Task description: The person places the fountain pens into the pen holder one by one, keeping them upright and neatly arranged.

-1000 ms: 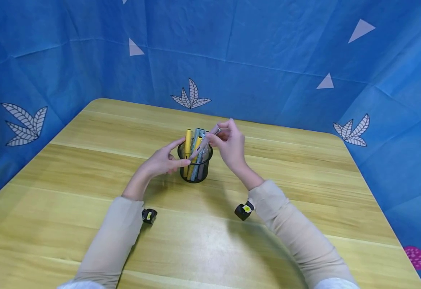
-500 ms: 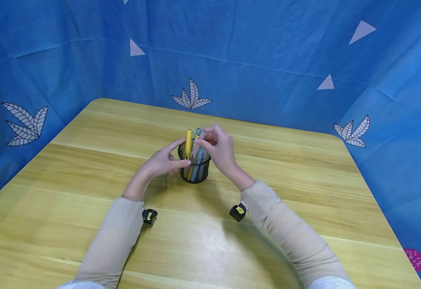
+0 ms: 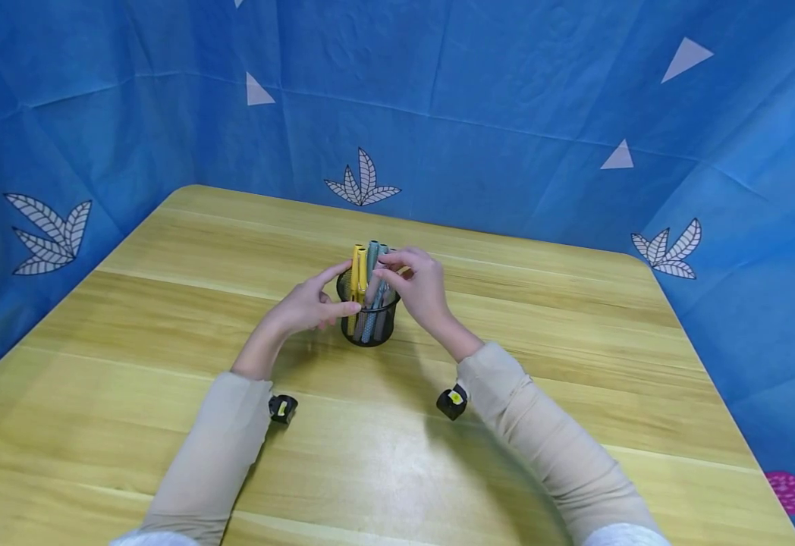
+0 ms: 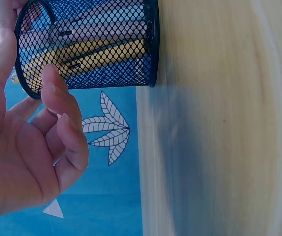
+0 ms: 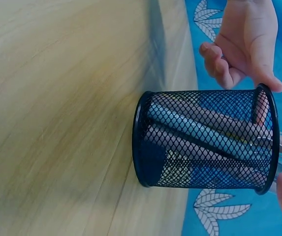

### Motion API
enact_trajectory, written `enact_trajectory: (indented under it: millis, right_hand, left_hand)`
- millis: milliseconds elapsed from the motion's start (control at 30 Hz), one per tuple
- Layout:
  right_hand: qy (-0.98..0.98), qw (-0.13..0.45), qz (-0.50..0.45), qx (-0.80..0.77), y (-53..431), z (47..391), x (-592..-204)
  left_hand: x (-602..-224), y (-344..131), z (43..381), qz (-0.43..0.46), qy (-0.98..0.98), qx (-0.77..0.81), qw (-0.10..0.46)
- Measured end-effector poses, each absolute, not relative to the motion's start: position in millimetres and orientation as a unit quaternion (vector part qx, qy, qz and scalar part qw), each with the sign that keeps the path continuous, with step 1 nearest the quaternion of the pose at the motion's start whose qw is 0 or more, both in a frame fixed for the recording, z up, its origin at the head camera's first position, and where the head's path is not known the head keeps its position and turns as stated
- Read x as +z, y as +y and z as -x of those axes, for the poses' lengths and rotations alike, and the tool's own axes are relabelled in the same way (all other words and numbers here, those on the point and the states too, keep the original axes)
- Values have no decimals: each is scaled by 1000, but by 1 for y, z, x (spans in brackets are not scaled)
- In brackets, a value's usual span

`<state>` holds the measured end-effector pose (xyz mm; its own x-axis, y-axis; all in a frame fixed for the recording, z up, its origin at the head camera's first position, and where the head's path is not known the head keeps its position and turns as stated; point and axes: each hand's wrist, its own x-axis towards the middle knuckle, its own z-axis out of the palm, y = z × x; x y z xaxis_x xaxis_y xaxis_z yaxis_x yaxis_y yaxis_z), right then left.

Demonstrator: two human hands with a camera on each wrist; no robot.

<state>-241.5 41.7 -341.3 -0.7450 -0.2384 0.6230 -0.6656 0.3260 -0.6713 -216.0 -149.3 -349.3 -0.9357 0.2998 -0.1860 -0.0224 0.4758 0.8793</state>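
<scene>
A black mesh pen cup [image 3: 369,334] stands upright on the table with several yellow, blue and greyish-mauve pens inside. My left hand [image 3: 306,306] grips its rim from the left between thumb and forefinger, the other fingers loosely bent below. At the cup's mouth my right hand [image 3: 421,287] pinches the upper end of a greyish-mauve pen [image 3: 372,291], whose lower part is inside the cup. Two yellow pens [image 3: 361,267] stand left of it, with a blue pen [image 3: 373,253] behind. In the right wrist view, a light-blue pen [image 5: 195,129] slants behind the mesh.
The wooden table [image 3: 541,326] stretches out around the cup. Blue cloth [image 3: 479,106] printed with leaves and triangles hangs along its back and sides. A small black camera [image 3: 283,409] sits at the left wrist, and another camera [image 3: 451,402] at the right.
My right hand has moved left and down, bringing the greyish-mauve pen from a slant above the rim to nearly upright inside. One yellow pen has shifted left beside the other. The left hand has stayed put.
</scene>
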Motion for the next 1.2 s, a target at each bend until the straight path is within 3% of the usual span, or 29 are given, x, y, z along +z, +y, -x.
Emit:
enact_trajectory:
  millis: [833, 1200]
  right_hand:
    - [-755, 215, -220, 579, 80, 233, -335]
    - [-784, 193, -182, 561, 110, 221, -337]
  left_hand:
    - [-354, -147, 216, -107, 851, 491, 151]
    - [-346, -144, 211, -125, 892, 432, 54]
